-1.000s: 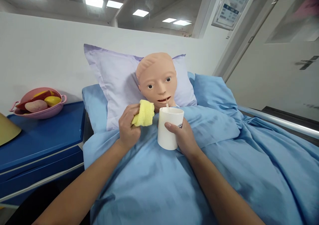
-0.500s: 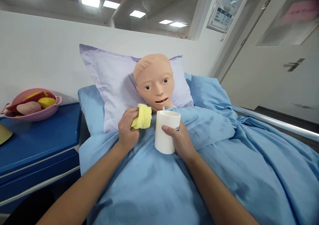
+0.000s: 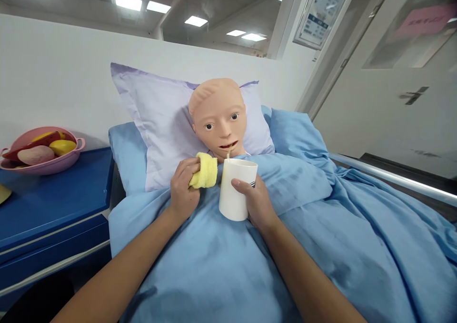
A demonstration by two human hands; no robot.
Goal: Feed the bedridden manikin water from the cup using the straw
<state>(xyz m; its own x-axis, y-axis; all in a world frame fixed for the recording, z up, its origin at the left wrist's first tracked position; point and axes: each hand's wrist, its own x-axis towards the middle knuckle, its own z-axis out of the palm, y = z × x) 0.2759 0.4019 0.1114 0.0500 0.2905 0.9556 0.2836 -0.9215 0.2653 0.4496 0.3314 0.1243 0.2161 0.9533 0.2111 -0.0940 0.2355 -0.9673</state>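
A manikin lies with its head on a lilac pillow, its mouth a little open. My right hand is closed round a white mug, held slightly tilted just below the manikin's chin. From the mug's rim a thin pale straw rises to the manikin's lips. My left hand grips a folded yellow towel, to the left of the mug and near the chin. The mug hides the fingers of my right hand, apart from the thumb side.
A blue quilt covers the manikin's body. At the left, a pink basket of toy fruit stands on a blue bedside cabinet. A metal bed rail runs along the right, with a door beyond it.
The mug has tilted slightly and the straw's visible part has shifted left at the rim. The towel sits marginally lower. The whole view has shifted a little.
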